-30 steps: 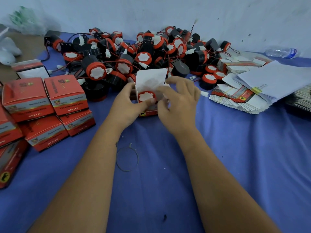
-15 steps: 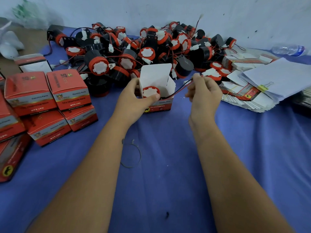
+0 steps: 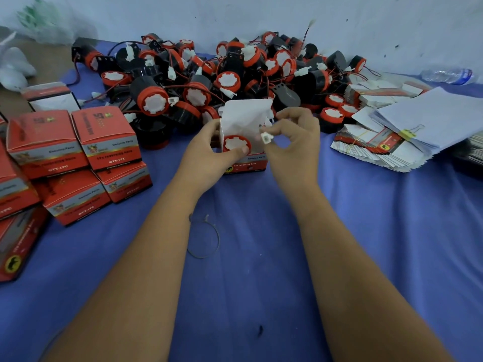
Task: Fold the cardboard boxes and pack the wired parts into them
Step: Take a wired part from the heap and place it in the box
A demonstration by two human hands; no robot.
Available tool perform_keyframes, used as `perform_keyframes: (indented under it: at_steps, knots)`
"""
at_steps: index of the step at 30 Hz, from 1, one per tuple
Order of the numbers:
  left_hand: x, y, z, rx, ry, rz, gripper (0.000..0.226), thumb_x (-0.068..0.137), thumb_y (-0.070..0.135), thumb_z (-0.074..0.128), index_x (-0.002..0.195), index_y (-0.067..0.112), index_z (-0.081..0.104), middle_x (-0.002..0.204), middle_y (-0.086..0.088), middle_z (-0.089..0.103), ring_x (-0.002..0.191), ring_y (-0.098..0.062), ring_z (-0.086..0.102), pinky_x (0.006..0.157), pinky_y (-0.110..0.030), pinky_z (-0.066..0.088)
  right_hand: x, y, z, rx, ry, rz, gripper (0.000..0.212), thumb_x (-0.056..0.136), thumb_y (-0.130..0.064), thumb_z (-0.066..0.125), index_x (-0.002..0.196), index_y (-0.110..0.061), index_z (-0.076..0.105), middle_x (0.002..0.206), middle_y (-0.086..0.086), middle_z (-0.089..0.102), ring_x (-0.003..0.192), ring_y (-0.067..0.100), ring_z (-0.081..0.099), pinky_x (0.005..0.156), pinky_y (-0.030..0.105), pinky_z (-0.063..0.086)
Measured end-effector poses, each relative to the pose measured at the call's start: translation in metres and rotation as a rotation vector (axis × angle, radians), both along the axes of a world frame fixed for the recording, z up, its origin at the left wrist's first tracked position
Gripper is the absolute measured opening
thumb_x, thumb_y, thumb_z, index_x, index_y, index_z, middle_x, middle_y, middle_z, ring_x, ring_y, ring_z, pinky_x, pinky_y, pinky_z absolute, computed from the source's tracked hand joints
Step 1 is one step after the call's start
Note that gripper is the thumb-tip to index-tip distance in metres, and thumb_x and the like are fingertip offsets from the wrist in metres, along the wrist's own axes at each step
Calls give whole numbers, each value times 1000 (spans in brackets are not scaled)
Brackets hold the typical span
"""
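Observation:
An open red and white cardboard box [image 3: 248, 164] stands on the blue cloth at the centre, its white lid flap up. Inside it sits a wired part [image 3: 236, 144] with a red rim and white face. My left hand [image 3: 209, 152] grips the box from the left, thumb across its front edge. My right hand [image 3: 295, 142] pinches the part's white connector [image 3: 266, 137] just right of the opening. A big pile of black and red wired parts [image 3: 222, 79] lies behind the box.
Closed red boxes [image 3: 78, 158] are stacked at the left. Flat unfolded boxes [image 3: 373, 150] and clipped white papers [image 3: 439, 118] lie at the right. A plastic bottle [image 3: 449, 75] lies far right. A thin wire loop [image 3: 206, 239] rests on the cloth near my left forearm.
My right hand pulled the part's wire out to the right, then came back toward the box, now pinching the white connector by the opening. My left hand stayed on the box.

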State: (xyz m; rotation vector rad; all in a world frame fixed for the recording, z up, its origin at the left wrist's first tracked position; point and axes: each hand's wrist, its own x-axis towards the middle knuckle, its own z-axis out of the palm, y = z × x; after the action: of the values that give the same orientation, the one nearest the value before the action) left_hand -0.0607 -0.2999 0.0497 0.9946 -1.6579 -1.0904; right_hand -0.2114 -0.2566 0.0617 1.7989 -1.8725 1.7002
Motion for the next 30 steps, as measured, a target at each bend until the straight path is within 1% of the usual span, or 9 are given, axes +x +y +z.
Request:
perform_keyframes:
  at_steps: [2, 6, 11, 16, 19, 23, 26, 28, 30]
  knots:
    - [0, 1, 0, -8, 2, -6, 45, 85, 28, 77, 125, 31, 58, 113, 18, 66, 105, 5, 60, 85, -16, 50, 1, -2, -7, 83, 98, -2, 11, 82, -4, 71, 88, -10, 78, 119, 7, 56, 108, 22, 43, 90, 9, 29]
    - [-3, 1, 0, 12, 17, 2, 44, 86, 26, 74, 126, 33, 58, 114, 18, 66, 107, 2, 61, 88, -20, 51, 4, 1, -8, 211, 73, 67, 25, 82, -19, 59, 98, -18, 78, 137, 3, 48, 126, 21, 34, 109, 34, 30]
    - [-5, 0, 0, 52, 40, 13, 36, 92, 23, 65, 120, 43, 55, 113, 20, 66, 103, 3, 62, 83, -17, 50, 10, 5, -3, 230, 77, 79, 26, 83, -47, 62, 91, -28, 78, 140, -8, 44, 132, 14, 31, 110, 35, 28]
    - [-6, -1, -1, 62, 42, 24, 36, 93, 19, 62, 125, 35, 58, 114, 16, 66, 102, 3, 62, 79, -13, 47, 3, 0, -7, 176, 67, 43, 15, 85, -19, 66, 95, -20, 78, 136, 4, 49, 122, 16, 43, 102, 38, 39]
    - [-5, -1, -1, 54, 39, 19, 35, 90, 20, 66, 120, 37, 58, 110, 15, 68, 98, 2, 64, 77, -14, 49, -1, -1, -7, 91, 35, 67, 24, 78, -9, 68, 99, -18, 76, 134, 5, 49, 111, -4, 42, 96, 19, 41]
    - [-6, 1, -1, 21, 20, 51, 29, 89, 26, 69, 112, 40, 58, 100, 17, 68, 90, 6, 63, 69, -9, 48, 6, 0, -5, -11, 81, 77, 24, 77, -2, 62, 91, -15, 77, 128, 8, 51, 114, 17, 51, 93, 24, 44]
    - [-6, 1, -1, 10, 10, 58, 25, 90, 24, 68, 103, 42, 57, 97, 16, 67, 86, 8, 62, 62, -5, 46, 9, 4, 0, -157, -46, -38, 13, 79, -7, 60, 83, -8, 72, 108, 2, 54, 97, 13, 54, 81, 18, 43]
    - [-6, 1, -1, 17, 7, 57, 24, 90, 25, 68, 104, 41, 57, 99, 16, 67, 89, 5, 63, 63, -6, 48, 7, 7, 3, -206, -157, -75, 14, 84, -10, 58, 94, -11, 68, 99, 1, 57, 84, 7, 51, 75, 16, 40]
    - [-6, 1, -1, 20, 3, 57, 23, 90, 27, 69, 106, 39, 58, 100, 15, 67, 91, 3, 64, 66, -9, 51, 5, 10, 7, -197, -233, -43, 29, 91, -11, 53, 119, -15, 60, 96, -1, 55, 81, 9, 48, 75, 22, 41]
